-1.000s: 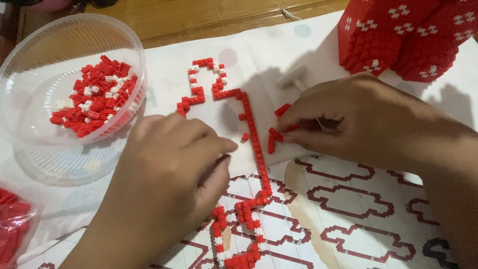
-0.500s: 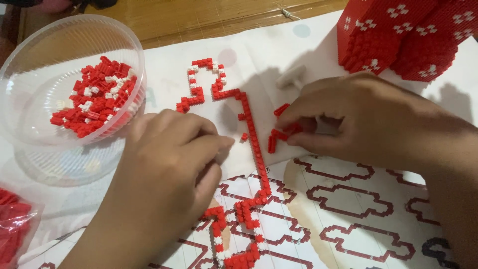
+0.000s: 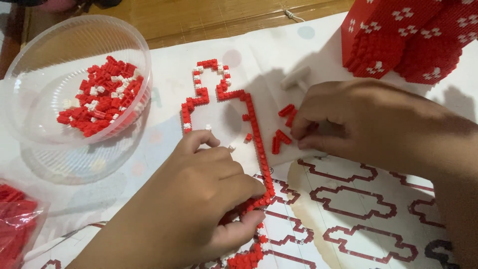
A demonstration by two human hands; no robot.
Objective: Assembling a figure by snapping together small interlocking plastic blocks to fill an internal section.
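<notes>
- Nearest the camera, the left hand point(image 3: 199, 204) lay curled over the long thin outline of tiny red and white plastic bricks point(image 3: 256, 134), thumb and fingers pinched on its lower stretch, which rested on the printed paper sheet with dark red outline shapes point(image 3: 348, 209).
- At the lower left edge sat a clear plastic bag of red bricks point(image 3: 15, 219), well apart from both hands.
- Further up, the right hand point(image 3: 368, 124) reached in from the right, fingertips closed together just beside a few loose red brick strips point(image 3: 281, 137); whether it actually gripped one, I cannot tell, as the fingers hid that spot.
- Left of the outline stood the clear round plastic bowl point(image 3: 30, 124) holding a heap of loose red and white bricks.
- Beyond the right hand lay a small grey plastic tool point(image 3: 295, 78).
- Farthest, top right, rose a tall red brick-built block with white flower marks point(image 3: 398, 35) against the wooden floor point(image 3: 199, 17).
</notes>
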